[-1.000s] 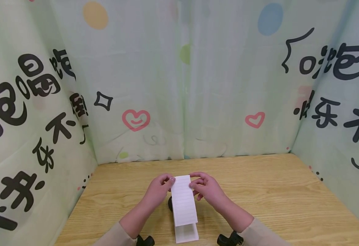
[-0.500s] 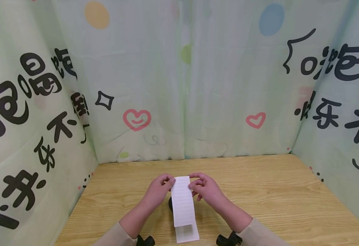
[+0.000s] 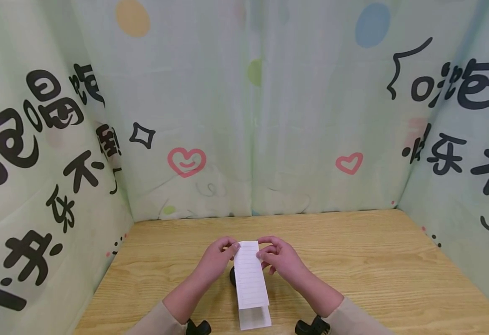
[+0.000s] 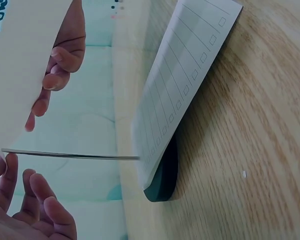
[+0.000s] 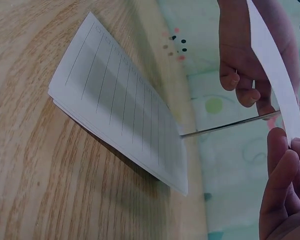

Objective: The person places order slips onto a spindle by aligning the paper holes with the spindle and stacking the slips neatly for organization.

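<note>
A narrow white lined sheet is held up by its far end. My left hand pinches its left edge between thumb and finger. On the opposite edge my right hand pinches it, other fingers loosely bent. Below lies a stack of lined slips with small checkboxes, tilted on a black base. A thin metal spike rises from the far end of this stack. Its upper end is near the fingers in the left wrist view. I cannot tell whether it pierces the held sheet.
The wooden table spreads around the hands. A printed curtain closes off the back and both sides. A tiny white scrap lies on the wood in the left wrist view.
Both hands stay nearly still, keeping their pinch on the sheet. Only the sheet's near end sways slightly over the lower slips.
</note>
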A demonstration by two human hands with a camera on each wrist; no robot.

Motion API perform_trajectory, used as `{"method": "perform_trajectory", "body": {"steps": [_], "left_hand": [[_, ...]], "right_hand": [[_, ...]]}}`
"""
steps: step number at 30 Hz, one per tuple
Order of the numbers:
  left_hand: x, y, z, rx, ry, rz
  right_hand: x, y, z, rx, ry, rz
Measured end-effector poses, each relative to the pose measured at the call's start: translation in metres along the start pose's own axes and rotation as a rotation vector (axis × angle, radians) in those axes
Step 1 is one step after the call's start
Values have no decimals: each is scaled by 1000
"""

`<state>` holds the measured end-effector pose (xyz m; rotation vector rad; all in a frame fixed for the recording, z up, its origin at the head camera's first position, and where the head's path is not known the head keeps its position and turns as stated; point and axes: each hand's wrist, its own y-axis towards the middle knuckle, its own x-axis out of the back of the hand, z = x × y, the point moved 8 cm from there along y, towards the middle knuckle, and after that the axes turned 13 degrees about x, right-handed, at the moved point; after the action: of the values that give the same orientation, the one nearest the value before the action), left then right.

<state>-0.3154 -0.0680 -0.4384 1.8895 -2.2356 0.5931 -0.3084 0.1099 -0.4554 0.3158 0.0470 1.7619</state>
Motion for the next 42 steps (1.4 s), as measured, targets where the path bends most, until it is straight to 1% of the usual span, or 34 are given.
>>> {"method": "perform_trajectory", "body": {"steps": [4,10,15,19,24,32,38,42], "left_hand": [[1,0,3,10,18,1],[0,2,15,37,54,10],[-3,5,19,24,55,18],[-4,7,20,7,88,2],[-6,9,23,27,128,-9],[-10,11,30,22,192,10],[-13,11,34,27,243,31],[-15,13,38,27,265,41]], "right_hand": [[-1,0,0,-8,-6,4],[-2,-1,-7,-36,-35,34],[-4,-3,-11,-55,-55,52],[-5,-5,-13,-64,-79,63],[-6,-7,-15,-69,-101,77],[-6,-8,-26,-108,-148,122],[-9,-9,-25,-83,-218,171],[-10,-10,-28,-89,-260,192]]}}
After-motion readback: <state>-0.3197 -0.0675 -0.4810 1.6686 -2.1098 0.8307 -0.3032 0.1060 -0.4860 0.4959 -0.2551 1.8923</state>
